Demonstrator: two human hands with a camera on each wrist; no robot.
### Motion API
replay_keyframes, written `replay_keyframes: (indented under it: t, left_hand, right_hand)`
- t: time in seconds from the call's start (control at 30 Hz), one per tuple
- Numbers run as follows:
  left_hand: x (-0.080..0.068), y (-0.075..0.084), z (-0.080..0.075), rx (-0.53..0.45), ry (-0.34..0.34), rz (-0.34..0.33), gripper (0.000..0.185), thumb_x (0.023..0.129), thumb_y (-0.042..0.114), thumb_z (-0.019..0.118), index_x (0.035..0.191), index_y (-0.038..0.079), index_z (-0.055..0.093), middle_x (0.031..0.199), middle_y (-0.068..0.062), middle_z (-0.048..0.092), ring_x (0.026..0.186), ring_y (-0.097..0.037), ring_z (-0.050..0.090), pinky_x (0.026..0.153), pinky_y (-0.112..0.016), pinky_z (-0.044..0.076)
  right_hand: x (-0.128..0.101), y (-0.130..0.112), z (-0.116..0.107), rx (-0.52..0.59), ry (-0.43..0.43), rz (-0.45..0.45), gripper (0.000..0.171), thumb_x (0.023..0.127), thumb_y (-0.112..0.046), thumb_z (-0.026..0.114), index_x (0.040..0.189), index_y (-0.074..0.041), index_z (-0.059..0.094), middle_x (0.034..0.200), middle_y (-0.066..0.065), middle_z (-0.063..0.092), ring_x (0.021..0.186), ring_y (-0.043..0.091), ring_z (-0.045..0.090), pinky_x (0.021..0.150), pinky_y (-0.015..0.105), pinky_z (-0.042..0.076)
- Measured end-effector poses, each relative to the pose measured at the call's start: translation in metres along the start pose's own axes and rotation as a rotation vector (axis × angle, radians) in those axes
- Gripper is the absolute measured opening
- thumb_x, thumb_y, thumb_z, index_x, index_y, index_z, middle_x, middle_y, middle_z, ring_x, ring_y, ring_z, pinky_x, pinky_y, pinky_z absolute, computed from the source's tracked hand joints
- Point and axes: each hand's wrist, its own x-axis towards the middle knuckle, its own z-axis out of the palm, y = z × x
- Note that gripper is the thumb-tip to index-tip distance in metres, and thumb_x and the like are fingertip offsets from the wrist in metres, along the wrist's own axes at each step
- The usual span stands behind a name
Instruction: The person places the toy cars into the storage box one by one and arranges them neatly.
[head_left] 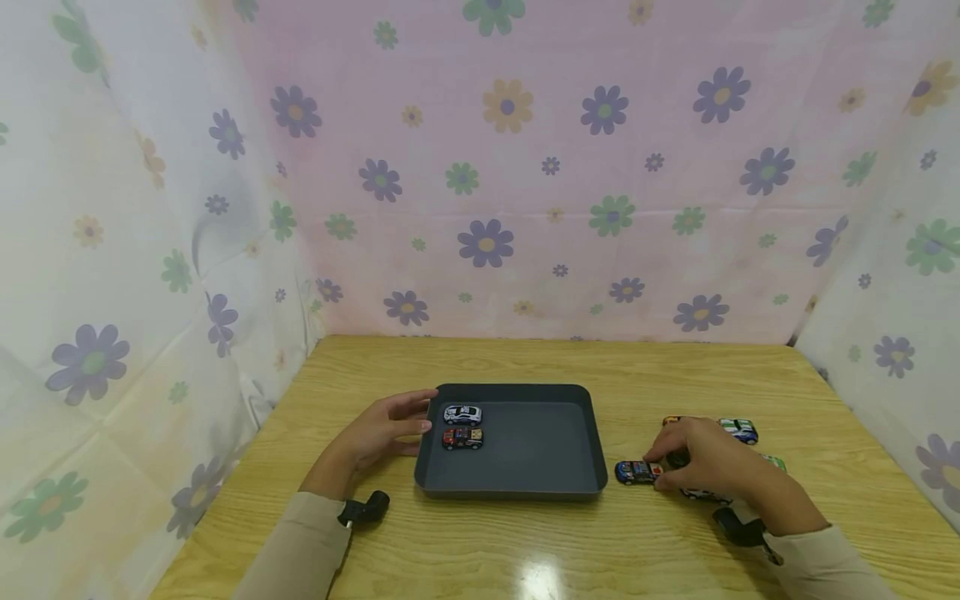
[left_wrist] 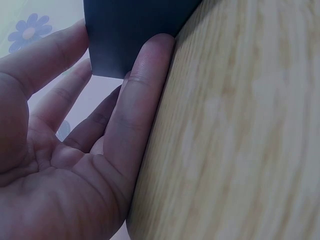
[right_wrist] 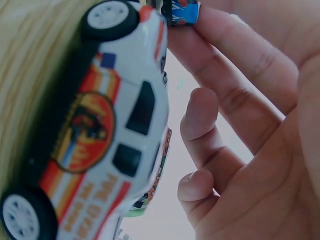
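A dark grey tray (head_left: 525,483) sits mid-table with a white toy car (head_left: 461,413) and a red toy car (head_left: 462,437) in its left part. My left hand (head_left: 418,423) lies with straight fingers against the tray's left edge; the left wrist view shows the flat palm (left_wrist: 107,107) beside the tray corner (left_wrist: 130,35). To the right of the tray, my right hand (head_left: 658,467) pinches the rear of a blue toy car (head_left: 633,472) on the table. In the right wrist view curled fingers (right_wrist: 215,45) touch that blue car (right_wrist: 181,12), beside a white and orange car (right_wrist: 105,135).
More toy cars lie around my right hand: a green and white one (head_left: 740,429), a green one (head_left: 776,461), a white one (head_left: 703,495) partly under the palm, an orange one (head_left: 670,420). Flowered cloth walls enclose the wooden table (head_left: 525,358) on three sides.
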Motion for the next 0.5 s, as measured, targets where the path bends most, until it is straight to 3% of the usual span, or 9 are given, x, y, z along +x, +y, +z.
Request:
replay_keyframes:
  t: [0.27,0.5]
  left_hand:
    - [-0.0006,-0.0003,-0.0002,0.005,0.01,-0.009,0.07,0.096,0.019,0.076,0.158,0.021,0.045,0.167,-0.016,0.033,0.15,-0.041,0.038,0.094,-0.05,0.061]
    - [0.0001,-0.0007,0.0002,0.001,0.012,-0.003,0.071,0.096,0.019,0.077,0.158,0.021,0.044,0.167,-0.016,0.034,0.15,-0.041,0.038,0.094,-0.05,0.061]
  right_hand:
    - [-0.0009,-0.0002,-0.0019,-0.013,0.041,-0.005,0.023,0.085,-0.04,0.085,0.107,-0.038,0.078,0.105,-0.024,0.072,0.119,0.03,0.067,0.097,0.053,0.057]
    - [-0.0037,-0.0061,-0.0074,0.013,0.084,-0.036,0.019,0.088,-0.041,0.084,0.104,-0.036,0.077,0.102,-0.02,0.07,0.096,0.008,0.067,0.08,0.037,0.061]
